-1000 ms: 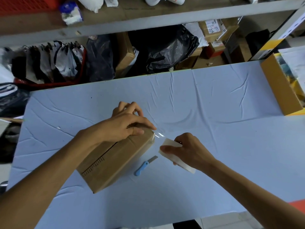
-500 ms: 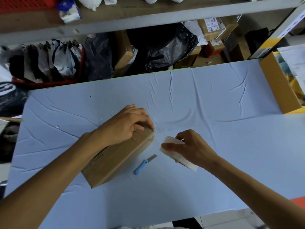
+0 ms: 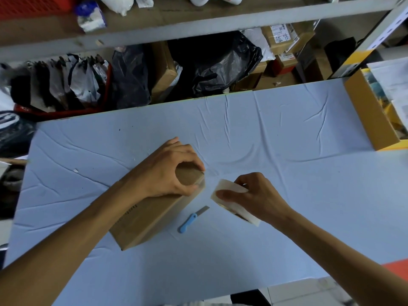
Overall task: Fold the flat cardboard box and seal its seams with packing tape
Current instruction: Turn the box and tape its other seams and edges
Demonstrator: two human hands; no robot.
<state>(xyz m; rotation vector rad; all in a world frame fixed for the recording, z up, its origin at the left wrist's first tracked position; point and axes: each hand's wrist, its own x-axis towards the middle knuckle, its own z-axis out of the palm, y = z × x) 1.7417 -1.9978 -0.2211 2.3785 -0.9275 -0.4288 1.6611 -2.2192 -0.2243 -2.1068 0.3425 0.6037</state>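
Note:
A folded brown cardboard box [image 3: 152, 217] lies at a slant on the light blue table [image 3: 276, 173]. My left hand [image 3: 170, 171] grips the box's far right end, fingers over the far edge and thumb on the near side. Just to the right of that end, my right hand [image 3: 254, 195] holds a roll of clear packing tape [image 3: 231, 191], thumb laid across its side. A short gap separates roll and box; I cannot make out a tape strand between them.
A small blue-handled cutter [image 3: 191, 219] lies on the table between the box and my right forearm. An open yellow-brown carton [image 3: 366, 113] stands at the table's right edge. Shelving with bags and parcels [image 3: 220, 62] runs behind the far edge.
My left hand slid from the box's top over its right end and now wraps it. The right hand brought the tape roll slightly nearer the box; the stretched tape strand is no longer visible.

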